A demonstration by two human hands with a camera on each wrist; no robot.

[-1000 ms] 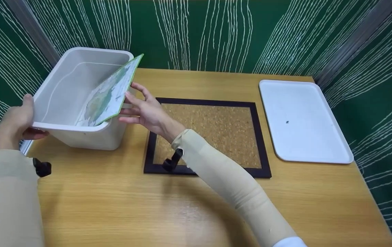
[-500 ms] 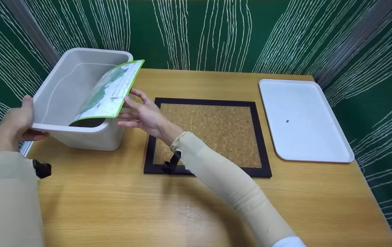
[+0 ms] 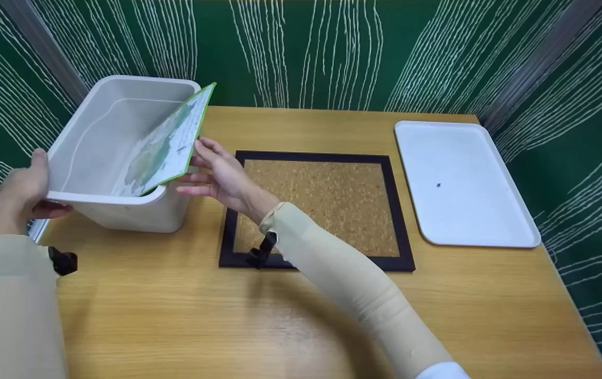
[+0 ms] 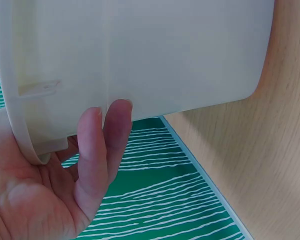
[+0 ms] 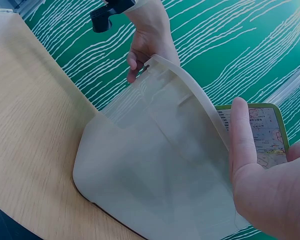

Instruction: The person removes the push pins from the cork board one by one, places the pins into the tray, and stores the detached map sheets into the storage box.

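Observation:
At the left of the head view, my left hand (image 3: 19,195) grips the near left corner of a pale grey plastic bin (image 3: 127,213), with the thumb on the rim. The left wrist view shows the fingers (image 4: 92,150) curled below that rim. My right hand (image 3: 227,173) pinches the right edge of a green-bordered map (image 3: 172,145) between thumb and fingers. It slants up out of the bin, with its lower part inside and its upper corner above the far rim. Printed map detail shows on its back (image 5: 265,132) in the right wrist view.
A cork board (image 3: 322,205) with a dark frame lies mid-table, partly under my right forearm. Right of it lies a white tray (image 3: 464,184) with a small dark speck. Green walls (image 3: 327,58) with white lines enclose the wooden table (image 3: 201,316).
Half a second ago the map lay flatter and bowed, its near edge over the rim; now it is tipped steeper, lower in the bin. The left hand keeps its grip.

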